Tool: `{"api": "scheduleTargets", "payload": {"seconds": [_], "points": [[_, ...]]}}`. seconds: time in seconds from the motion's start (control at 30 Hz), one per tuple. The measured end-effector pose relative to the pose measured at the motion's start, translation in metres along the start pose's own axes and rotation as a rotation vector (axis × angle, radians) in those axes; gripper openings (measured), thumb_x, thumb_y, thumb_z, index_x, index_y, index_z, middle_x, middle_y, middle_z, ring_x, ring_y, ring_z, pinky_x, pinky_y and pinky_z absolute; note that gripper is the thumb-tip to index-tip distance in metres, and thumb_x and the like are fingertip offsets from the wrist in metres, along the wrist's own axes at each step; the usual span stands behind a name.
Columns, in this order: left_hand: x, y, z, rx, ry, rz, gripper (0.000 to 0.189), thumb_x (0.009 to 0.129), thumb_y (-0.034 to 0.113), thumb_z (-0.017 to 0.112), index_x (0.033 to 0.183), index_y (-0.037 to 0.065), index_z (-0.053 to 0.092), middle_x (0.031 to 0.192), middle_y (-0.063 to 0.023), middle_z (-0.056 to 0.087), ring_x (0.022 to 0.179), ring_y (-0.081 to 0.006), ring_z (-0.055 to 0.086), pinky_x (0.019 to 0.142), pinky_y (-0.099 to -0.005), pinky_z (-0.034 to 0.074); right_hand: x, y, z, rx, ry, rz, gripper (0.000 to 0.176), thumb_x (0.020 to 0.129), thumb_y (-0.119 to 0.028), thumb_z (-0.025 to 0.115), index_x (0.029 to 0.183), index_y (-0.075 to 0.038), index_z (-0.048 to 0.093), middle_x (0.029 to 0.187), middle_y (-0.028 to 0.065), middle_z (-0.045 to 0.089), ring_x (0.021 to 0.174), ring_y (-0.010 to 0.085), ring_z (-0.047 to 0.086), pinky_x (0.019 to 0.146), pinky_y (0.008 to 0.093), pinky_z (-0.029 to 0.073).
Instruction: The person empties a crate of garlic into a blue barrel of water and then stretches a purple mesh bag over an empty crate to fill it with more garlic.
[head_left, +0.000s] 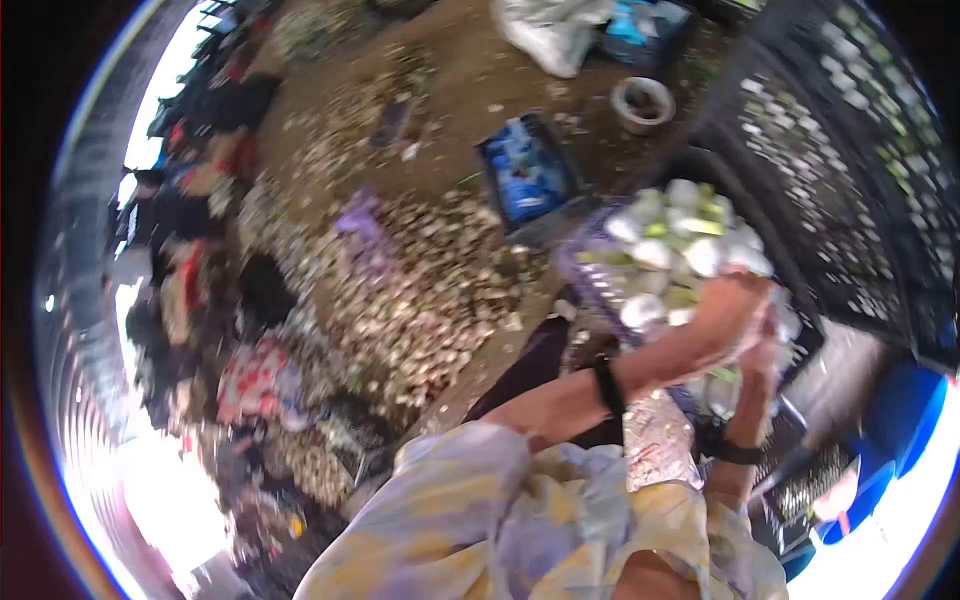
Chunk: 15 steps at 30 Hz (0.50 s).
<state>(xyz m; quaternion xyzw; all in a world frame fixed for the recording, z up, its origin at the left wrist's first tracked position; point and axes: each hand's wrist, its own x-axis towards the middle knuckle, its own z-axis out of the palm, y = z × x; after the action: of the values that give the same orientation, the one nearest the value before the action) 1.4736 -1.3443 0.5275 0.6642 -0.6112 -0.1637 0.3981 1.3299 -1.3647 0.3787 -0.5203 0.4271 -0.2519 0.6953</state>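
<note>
My left hand [735, 302] and my right hand [764, 340] are close together over the near right part of a purple crate [578, 262]. White onions [651, 254], some with green ends, fill the crate. Both hands are smeared by motion, and their fingers are mostly hidden. Whether either one holds an onion cannot be made out. Each wrist wears a black band.
Tall black crates [835, 180] with white and green produce stand on the right. Beyond the purple crate are a blue-lined black crate [527, 172] and a round white tub [642, 104]. Onion heaps [430, 310] cover the ground on the left, with several people beyond.
</note>
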Motion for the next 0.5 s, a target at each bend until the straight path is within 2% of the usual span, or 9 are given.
{"api": "scheduleTargets", "payload": {"seconds": [0.03, 0.07, 0.1, 0.13, 0.17, 0.23, 0.37, 0.43, 0.5], "points": [[0.003, 0.007, -0.007, -0.135, -0.287, -0.100, 0.012, 0.071, 0.003, 0.059, 0.082, 0.001, 0.055, 0.068, -0.0121, 0.058, 0.060, -0.0269, 0.059, 0.052, -0.0374, 0.047, -0.003, 0.021, -0.003, 0.227, 0.038, -0.085, 0.049, 0.089, -0.025, 0.049, 0.132, -0.004, 0.039, 0.129, 0.0121, 0.046, 0.122, 0.0236, 0.041, 0.102, 0.0331, 0.032], [0.010, 0.006, -0.022, -0.349, -0.150, 0.205, 0.021, 0.070, 0.001, 0.062, 0.091, 0.001, 0.058, 0.082, -0.0119, 0.060, 0.073, -0.0250, 0.060, 0.061, -0.0332, 0.048, 0.007, -0.028, 0.007, 0.219, 0.101, -0.035, 0.035, 0.089, -0.023, 0.049, 0.118, -0.004, 0.045, 0.107, 0.0072, 0.046, 0.099, 0.0177, 0.040, 0.083, 0.0284, 0.032], [0.013, 0.016, -0.046, -0.527, -0.193, 0.130, 0.035, 0.070, -0.004, 0.061, 0.104, 0.001, 0.057, 0.097, -0.0140, 0.060, 0.084, -0.0258, 0.059, 0.071, -0.0338, 0.048, 0.017, -0.080, 0.019, 0.213, 0.164, 0.016, 0.023, 0.089, -0.022, 0.050, 0.104, -0.004, 0.050, 0.086, 0.0022, 0.046, 0.075, 0.0118, 0.040, 0.064, 0.0236, 0.031], [0.003, -0.003, -0.074, -0.210, -0.187, 0.233, 0.040, 0.070, -0.002, 0.060, 0.109, 0.001, 0.056, 0.099, -0.0159, 0.060, 0.089, -0.0300, 0.058, 0.080, -0.0372, 0.046, 0.025, -0.133, 0.029, 0.210, 0.226, 0.068, 0.018, 0.089, -0.021, 0.050, 0.090, -0.004, 0.056, 0.064, -0.0027, 0.046, 0.051, 0.0059, 0.040, 0.045, 0.0189, 0.031], [0.012, 0.005, -0.111, 0.068, -0.179, 0.267, 0.053, 0.067, -0.002, 0.060, 0.118, 0.000, 0.049, 0.110, -0.0163, 0.054, 0.102, -0.0328, 0.053, 0.093, -0.0418, 0.040, 0.036, -0.124, 0.016, 0.519, 0.183, 0.043, 0.020, 0.091, -0.021, 0.047, 0.085, -0.004, 0.055, 0.059, -0.0045, 0.041, 0.046, 0.0029, 0.032, 0.039, 0.0193, 0.023], [-0.020, -0.047, -0.147, 0.151, 0.027, -0.038, 0.075, 0.065, 0.002, 0.062, 0.133, 0.003, 0.031, 0.128, -0.0187, 0.034, 0.121, -0.0325, 0.034, 0.105, -0.0451, 0.026, 0.048, -0.117, 0.015, 0.507, 0.304, 0.015, 0.021, 0.091, -0.023, 0.049, 0.083, -0.005, 0.058, 0.058, -0.0045, 0.041, 0.047, 0.0038, 0.032, 0.040, 0.0210, 0.023], [0.002, -0.082, -0.108, 0.319, -0.061, -0.019, 0.069, 0.061, -0.002, 0.070, 0.124, 0.001, 0.041, 0.134, -0.0196, 0.027, 0.122, -0.0366, 0.031, 0.103, -0.0440, 0.028, 0.039, -0.137, 0.024, 0.511, 0.271, 0.002, 0.022, 0.092, -0.023, 0.049, 0.083, -0.005, 0.056, 0.058, -0.0052, 0.040, 0.047, 0.0032, 0.031, 0.041, 0.0205, 0.023], [0.032, -0.093, -0.066, 0.216, -0.022, 0.282, 0.046, 0.068, 0.001, 0.069, 0.111, 0.003, 0.053, 0.128, -0.0172, 0.041, 0.118, -0.0310, 0.040, 0.097, -0.0395, 0.035, 0.033, -0.145, 0.032, 0.373, 0.289, 0.002, 0.022, 0.092, -0.022, 0.048, 0.082, -0.003, 0.055, 0.057, -0.0051, 0.039, 0.046, 0.0026, 0.030, 0.041, 0.0198, 0.023], [0.009, -0.120, -0.009, -0.690, 0.015, -0.020, 0.015, 0.084, 0.004, 0.058, 0.098, 0.005, 0.059, 0.108, -0.0117, 0.056, 0.102, -0.0205, 0.052, 0.083, -0.0310, 0.043, 0.025, -0.141, 0.036, 0.312, 0.282, -0.028, 0.022, 0.093, -0.021, 0.047, 0.081, -0.004, 0.056, 0.059, -0.0050, 0.040, 0.049, 0.0023, 0.031, 0.043, 0.0191, 0.023]]}}
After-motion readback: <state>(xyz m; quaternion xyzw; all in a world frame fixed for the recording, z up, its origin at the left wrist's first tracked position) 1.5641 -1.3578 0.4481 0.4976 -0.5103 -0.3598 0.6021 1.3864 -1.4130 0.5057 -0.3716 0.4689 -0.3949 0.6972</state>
